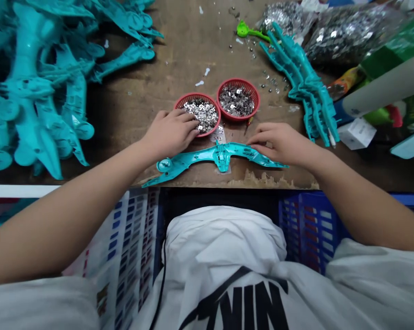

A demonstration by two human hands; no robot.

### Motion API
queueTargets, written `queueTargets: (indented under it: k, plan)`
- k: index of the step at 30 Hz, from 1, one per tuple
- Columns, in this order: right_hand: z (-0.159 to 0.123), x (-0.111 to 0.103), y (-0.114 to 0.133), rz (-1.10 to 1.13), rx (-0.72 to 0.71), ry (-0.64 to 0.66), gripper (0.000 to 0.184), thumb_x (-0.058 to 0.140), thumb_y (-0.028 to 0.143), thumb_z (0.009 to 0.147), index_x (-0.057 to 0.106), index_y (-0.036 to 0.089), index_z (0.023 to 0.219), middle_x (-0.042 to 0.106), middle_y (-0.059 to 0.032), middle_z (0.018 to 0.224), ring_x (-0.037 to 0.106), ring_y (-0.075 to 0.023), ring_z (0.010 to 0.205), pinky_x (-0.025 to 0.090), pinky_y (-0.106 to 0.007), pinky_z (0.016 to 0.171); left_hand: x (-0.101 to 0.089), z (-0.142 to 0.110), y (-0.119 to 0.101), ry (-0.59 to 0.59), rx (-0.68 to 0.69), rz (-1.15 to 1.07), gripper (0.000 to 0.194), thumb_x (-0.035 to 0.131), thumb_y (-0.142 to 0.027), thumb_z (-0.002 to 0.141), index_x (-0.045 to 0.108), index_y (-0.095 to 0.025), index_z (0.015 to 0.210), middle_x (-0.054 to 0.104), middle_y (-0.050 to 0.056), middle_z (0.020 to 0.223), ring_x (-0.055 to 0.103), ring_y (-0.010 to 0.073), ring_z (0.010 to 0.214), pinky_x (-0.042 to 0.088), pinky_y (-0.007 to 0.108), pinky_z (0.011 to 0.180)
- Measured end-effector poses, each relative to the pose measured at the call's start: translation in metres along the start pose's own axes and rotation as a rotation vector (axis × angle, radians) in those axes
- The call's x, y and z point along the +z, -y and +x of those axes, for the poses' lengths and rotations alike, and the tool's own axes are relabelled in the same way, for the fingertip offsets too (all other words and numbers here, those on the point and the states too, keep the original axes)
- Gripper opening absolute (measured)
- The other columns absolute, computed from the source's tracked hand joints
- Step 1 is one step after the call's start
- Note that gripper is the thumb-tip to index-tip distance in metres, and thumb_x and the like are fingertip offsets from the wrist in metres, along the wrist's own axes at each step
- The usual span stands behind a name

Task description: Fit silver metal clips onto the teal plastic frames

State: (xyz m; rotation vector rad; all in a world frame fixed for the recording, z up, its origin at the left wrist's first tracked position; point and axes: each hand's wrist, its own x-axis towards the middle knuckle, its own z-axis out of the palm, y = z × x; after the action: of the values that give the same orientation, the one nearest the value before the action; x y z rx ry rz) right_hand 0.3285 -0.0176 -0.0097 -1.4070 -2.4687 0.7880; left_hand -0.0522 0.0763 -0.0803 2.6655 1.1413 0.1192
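Teal plastic moulding [220, 156] flat at the wooden bench's edge [207, 181], right hand [282, 144] spread over its arm, steadying it; left hand [169, 134] curved over a red basket [196, 97] of silver pieces [202, 114], kept within reach, any grip unclear.

Teal plastic moldings [28, 59] run off the left edge.

There is one left hand [169, 134] and one right hand [282, 144]. Two round red mesh baskets [237, 81] hold silver sequins. One teal plastic moulding [220, 156] lies nearest the hands, one stack of teal mouldings [305, 87] lies to the right, and a heap of teal mouldings [31, 105] at left is too tangled to count. Two bags of silver sequins [347, 34] and one green plastic scoop [246, 30] also show.
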Motion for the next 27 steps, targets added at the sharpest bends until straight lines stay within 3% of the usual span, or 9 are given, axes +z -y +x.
queueTargets:
  k: [5,11,16,20,27]
  plan:
    - [0.003,0.003,-0.022,-0.003,-0.059,0.081,0.039,0.070,0.038,0.123,0.105,0.027,0.138,0.093,-0.0149,0.121,0.087,-0.0331,0.107,0.071,-0.046,0.105,-0.006,0.000,0.000,0.037,-0.013,0.003,0.063,0.041,-0.049,0.130,0.091,-0.027,0.162,0.082,0.020,0.178,0.068,0.0511,0.174,0.057,0.080,0.131]
    - [0.002,-0.001,-0.025,0.042,-0.130,0.099,0.033,0.075,0.042,0.122,0.106,0.032,0.129,0.094,-0.0077,0.107,0.087,-0.0295,0.101,0.069,-0.042,0.099,-0.005,-0.001,0.002,0.005,-0.010,0.004,0.057,0.045,-0.047,0.129,0.092,-0.034,0.157,0.084,0.014,0.177,0.068,0.0481,0.173,0.055,0.078,0.134]
    - [0.001,-0.003,-0.023,0.065,-0.100,0.113,0.026,0.081,0.037,0.116,0.106,0.033,0.122,0.096,-0.0042,0.106,0.088,-0.0297,0.100,0.068,-0.043,0.098,-0.008,-0.002,0.004,-0.004,0.008,0.025,0.057,0.044,-0.049,0.129,0.094,-0.035,0.153,0.087,0.014,0.169,0.073,0.0479,0.167,0.056,0.077,0.132]
    - [0.004,-0.002,-0.027,0.047,-0.088,0.116,0.031,0.076,0.031,0.114,0.105,0.032,0.125,0.098,-0.0036,0.111,0.090,-0.0305,0.107,0.067,-0.042,0.099,-0.010,-0.001,0.004,0.005,0.004,0.031,0.057,0.044,-0.049,0.129,0.094,-0.034,0.152,0.088,0.013,0.169,0.075,0.0468,0.166,0.057,0.076,0.133]
    - [0.004,-0.001,-0.039,0.035,0.003,0.113,0.025,0.086,0.032,0.107,0.106,0.037,0.121,0.098,-0.0001,0.109,0.091,-0.0328,0.107,0.066,-0.044,0.098,-0.017,0.002,0.006,-0.038,-0.012,-0.012,0.056,0.047,-0.048,0.127,0.097,-0.030,0.146,0.091,0.014,0.163,0.081,0.0464,0.159,0.062,0.074,0.130]
